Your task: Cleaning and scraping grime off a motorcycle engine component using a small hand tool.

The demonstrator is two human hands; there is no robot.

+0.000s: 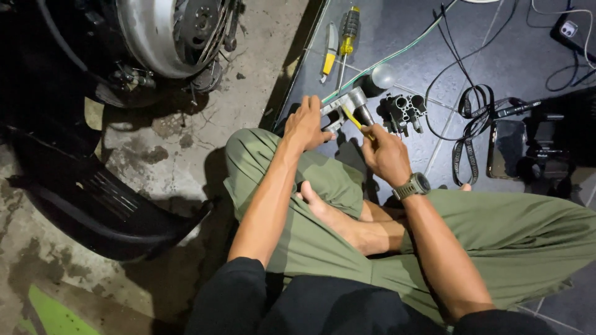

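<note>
Right now I sit cross-legged on the floor [397, 25], and the metal part [345, 107] lies just past my knees, straight ahead of both hands. My left hand [307, 123] is clamped around its near-left end, fingers curled over the bracket side. My right hand [385, 155] is closed on a yellow-handled tool [355, 119], whose tip meets the part from the right. The part's long axis runs from lower left up to the right, toward the rounded silver end [383, 75]; the tool crosses it at a slant. My left hand is the nearer one, already on the part, while my right touches it only through the tool.

Just beside the part, to the right, sits a dark cast block with round bores [405, 111]. Beyond it lie a coiled black strap [472, 124] and a phone [506, 147] lying flat. Farther away rest a yellow screwdriver [347, 37] and a smaller yellow-handled tool [329, 53], with a green wire [397, 53] running across the floor over the part's far end. To my left stand a scooter wheel [167, 31] and black bodywork [93, 198], well apart. Only the cast block crowds my right hand.
</note>
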